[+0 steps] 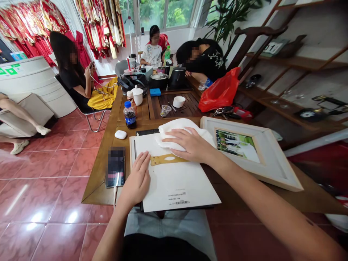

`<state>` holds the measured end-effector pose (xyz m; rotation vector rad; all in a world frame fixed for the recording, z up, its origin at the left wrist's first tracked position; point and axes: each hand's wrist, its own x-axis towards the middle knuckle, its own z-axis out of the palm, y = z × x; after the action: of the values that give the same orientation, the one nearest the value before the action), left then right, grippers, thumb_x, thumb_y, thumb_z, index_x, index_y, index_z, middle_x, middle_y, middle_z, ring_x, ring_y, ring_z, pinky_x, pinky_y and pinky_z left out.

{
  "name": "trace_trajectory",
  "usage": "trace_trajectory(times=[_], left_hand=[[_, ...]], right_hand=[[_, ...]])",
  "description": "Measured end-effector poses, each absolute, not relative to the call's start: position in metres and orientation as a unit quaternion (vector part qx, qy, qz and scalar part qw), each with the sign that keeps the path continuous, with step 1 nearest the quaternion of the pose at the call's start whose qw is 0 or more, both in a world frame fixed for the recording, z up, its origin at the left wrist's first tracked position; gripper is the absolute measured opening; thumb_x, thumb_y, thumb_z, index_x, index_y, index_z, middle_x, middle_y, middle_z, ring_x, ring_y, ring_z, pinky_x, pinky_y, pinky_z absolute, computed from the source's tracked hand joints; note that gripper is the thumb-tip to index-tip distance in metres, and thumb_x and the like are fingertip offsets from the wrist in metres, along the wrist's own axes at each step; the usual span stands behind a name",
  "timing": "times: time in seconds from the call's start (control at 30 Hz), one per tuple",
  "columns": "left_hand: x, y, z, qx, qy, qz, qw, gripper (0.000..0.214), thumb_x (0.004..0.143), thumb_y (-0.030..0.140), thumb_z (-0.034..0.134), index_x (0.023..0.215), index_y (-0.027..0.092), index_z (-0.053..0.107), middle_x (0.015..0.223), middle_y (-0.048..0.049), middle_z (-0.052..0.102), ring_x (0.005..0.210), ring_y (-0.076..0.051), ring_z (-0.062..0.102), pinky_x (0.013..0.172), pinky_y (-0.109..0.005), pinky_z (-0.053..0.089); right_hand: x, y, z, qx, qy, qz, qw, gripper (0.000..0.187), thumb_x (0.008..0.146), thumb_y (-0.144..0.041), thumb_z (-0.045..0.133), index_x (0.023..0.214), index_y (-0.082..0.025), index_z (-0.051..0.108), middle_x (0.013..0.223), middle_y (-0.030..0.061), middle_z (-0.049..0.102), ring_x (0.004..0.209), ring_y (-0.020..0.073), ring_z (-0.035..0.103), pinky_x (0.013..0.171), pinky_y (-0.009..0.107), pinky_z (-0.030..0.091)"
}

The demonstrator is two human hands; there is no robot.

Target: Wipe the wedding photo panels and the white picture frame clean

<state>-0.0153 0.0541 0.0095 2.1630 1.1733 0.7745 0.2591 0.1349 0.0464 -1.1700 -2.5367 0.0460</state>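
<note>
A flat, smooth white board with small black print (pixel 176 181) lay on the shiny brown wooden table (pixel 95 181). The left hand (pixel 139 178) was flat on the board's left edge, fingers pressed together, maybe so the board would not slide. Left of the board was a thin, dark phone (pixel 116 168). A flat gold-brown strip (pixel 157 160) with a white oval lay across the board. The right hand (pixel 193 145), fingers a little spread, was on a soft, bunched white cloth (pixel 174 126) at the board's far end, perhaps to hold it down. Right of the board, a pale, boxy picture frame (pixel 272 163) lay face up, likely to leave the board room. Beyond the board, to the right, was a crinkly red plastic bag (pixel 221 92).
</note>
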Motion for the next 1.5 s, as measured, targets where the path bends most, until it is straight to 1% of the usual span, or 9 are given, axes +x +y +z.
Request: trace_trajectory(times=[0.33, 0.43, 0.6, 0.87, 0.97, 1.1, 1.23, 1.37, 1.5], left_hand=[[-0.014, 0.052, 0.009, 0.800, 0.444, 0.298, 0.272, 0.054, 0.106, 0.021, 0.027, 0.161, 0.022, 0.030, 0.169, -0.0089, 0.029, 0.159, -0.024, 0.017, 0.130, -0.054, 0.020], [-0.013, 0.052, 0.009, 0.796, 0.443, 0.306, 0.276, 0.054, 0.106, 0.022, 0.029, 0.160, 0.023, 0.033, 0.168, -0.0083, 0.031, 0.159, -0.024, 0.019, 0.130, -0.053, 0.021], [-0.013, 0.052, 0.011, 0.794, 0.448, 0.300, 0.282, 0.053, 0.106, 0.022, 0.029, 0.158, 0.022, 0.035, 0.168, -0.0083, 0.032, 0.159, -0.024, 0.019, 0.130, -0.052, 0.022], [-0.012, 0.051, 0.012, 0.794, 0.456, 0.286, 0.283, 0.053, 0.106, 0.021, 0.027, 0.159, 0.018, 0.035, 0.169, -0.0097, 0.030, 0.159, -0.024, 0.018, 0.130, -0.053, 0.021], [-0.011, 0.051, 0.012, 0.793, 0.456, 0.290, 0.283, 0.053, 0.106, 0.021, 0.028, 0.159, 0.020, 0.034, 0.168, -0.0091, 0.031, 0.159, -0.024, 0.019, 0.130, -0.054, 0.022], [-0.011, 0.051, 0.013, 0.793, 0.454, 0.289, 0.286, 0.053, 0.106, 0.021, 0.027, 0.159, 0.019, 0.034, 0.168, -0.0092, 0.031, 0.159, -0.024, 0.019, 0.130, -0.053, 0.022], [-0.012, 0.051, 0.012, 0.793, 0.449, 0.299, 0.283, 0.053, 0.106, 0.020, 0.029, 0.158, 0.022, 0.036, 0.168, -0.0081, 0.032, 0.159, -0.025, 0.021, 0.130, -0.053, 0.022], [-0.012, 0.052, 0.011, 0.793, 0.448, 0.299, 0.283, 0.053, 0.105, 0.020, 0.029, 0.158, 0.022, 0.036, 0.168, -0.0079, 0.032, 0.159, -0.025, 0.020, 0.130, -0.053, 0.023], [-0.012, 0.053, 0.011, 0.797, 0.446, 0.293, 0.282, 0.054, 0.106, 0.020, 0.028, 0.159, 0.019, 0.035, 0.168, -0.0092, 0.032, 0.159, -0.024, 0.019, 0.130, -0.053, 0.021]], right_hand=[[0.262, 0.120, 0.046, -0.410, -0.895, 0.005, 0.174, 0.041, 0.102, -0.044, 0.043, 0.134, -0.031, 0.065, 0.148, 0.0082, 0.059, 0.136, 0.0313, 0.051, 0.111, 0.060, 0.029], [0.266, 0.108, 0.045, -0.397, -0.903, -0.014, 0.164, 0.041, 0.103, -0.041, 0.043, 0.137, -0.032, 0.064, 0.149, 0.0068, 0.058, 0.136, 0.0315, 0.051, 0.110, 0.059, 0.030], [0.274, 0.092, 0.041, -0.365, -0.915, -0.063, 0.156, 0.043, 0.103, -0.037, 0.043, 0.142, -0.030, 0.060, 0.150, 0.0074, 0.057, 0.136, 0.0320, 0.049, 0.109, 0.058, 0.030], [0.281, 0.072, 0.032, -0.322, -0.925, -0.107, 0.168, 0.050, 0.097, -0.034, 0.053, 0.147, -0.030, 0.054, 0.152, 0.0090, 0.055, 0.139, 0.0339, 0.044, 0.112, 0.061, 0.027], [0.282, 0.056, 0.029, -0.313, -0.928, -0.112, 0.169, 0.056, 0.095, -0.038, 0.056, 0.150, -0.030, 0.051, 0.154, 0.0093, 0.053, 0.139, 0.0357, 0.044, 0.112, 0.063, 0.027], [0.281, 0.029, 0.026, -0.308, -0.931, -0.115, 0.161, 0.058, 0.095, -0.043, 0.052, 0.151, -0.029, 0.050, 0.157, 0.0095, 0.049, 0.142, 0.0366, 0.041, 0.113, 0.065, 0.025], [0.279, 0.000, 0.024, -0.301, -0.932, -0.112, 0.167, 0.063, 0.095, -0.051, 0.049, 0.154, -0.029, 0.047, 0.155, 0.0090, 0.052, 0.142, 0.0373, 0.041, 0.114, 0.067, 0.026], [0.278, -0.022, 0.024, -0.324, -0.925, -0.095, 0.173, 0.060, 0.095, -0.048, 0.046, 0.154, -0.034, 0.046, 0.152, 0.0048, 0.055, 0.143, 0.0352, 0.041, 0.114, 0.066, 0.028], [0.274, -0.028, 0.024, -0.323, -0.924, -0.104, 0.176, 0.060, 0.094, -0.047, 0.048, 0.152, -0.031, 0.049, 0.154, 0.0063, 0.053, 0.145, 0.0350, 0.038, 0.116, 0.065, 0.025]])
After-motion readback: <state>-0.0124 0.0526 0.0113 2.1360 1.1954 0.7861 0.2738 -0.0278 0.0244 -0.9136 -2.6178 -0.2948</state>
